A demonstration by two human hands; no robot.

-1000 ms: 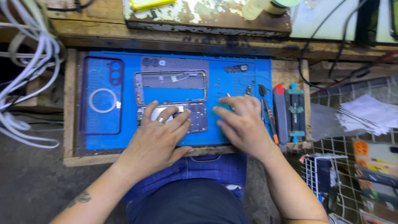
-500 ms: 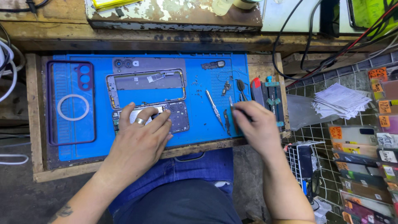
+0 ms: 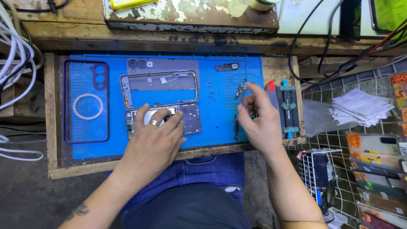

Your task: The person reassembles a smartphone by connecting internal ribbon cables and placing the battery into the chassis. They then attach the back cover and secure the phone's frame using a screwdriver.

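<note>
My left hand (image 3: 154, 138) lies flat on an opened phone body (image 3: 188, 118) on the blue work mat (image 3: 216, 110), a ring on one finger. Just behind it lies an empty phone middle frame (image 3: 159, 89). My right hand (image 3: 259, 123) is over the mat's right edge, with thumb and fingertips pinched on a small thin metal tool (image 3: 243, 94); the tool is blurred. A dark slim tool (image 3: 236, 127) lies on the mat beside that hand. Small screws and parts are scattered near it.
A clear purple-rimmed phone case (image 3: 87, 101) lies at the mat's left. A grey-blue clamp holder (image 3: 287, 106) stands right of the mat. Beyond are a stack of papers (image 3: 360, 108), a wire basket (image 3: 318, 169) and packaged cases (image 3: 381, 169). White cables (image 3: 12, 63) hang at left.
My right hand has lifted off the tools on the mat and now pinches a small tool with raised fingertips. My left hand stays on the phone body. The view has shifted.
</note>
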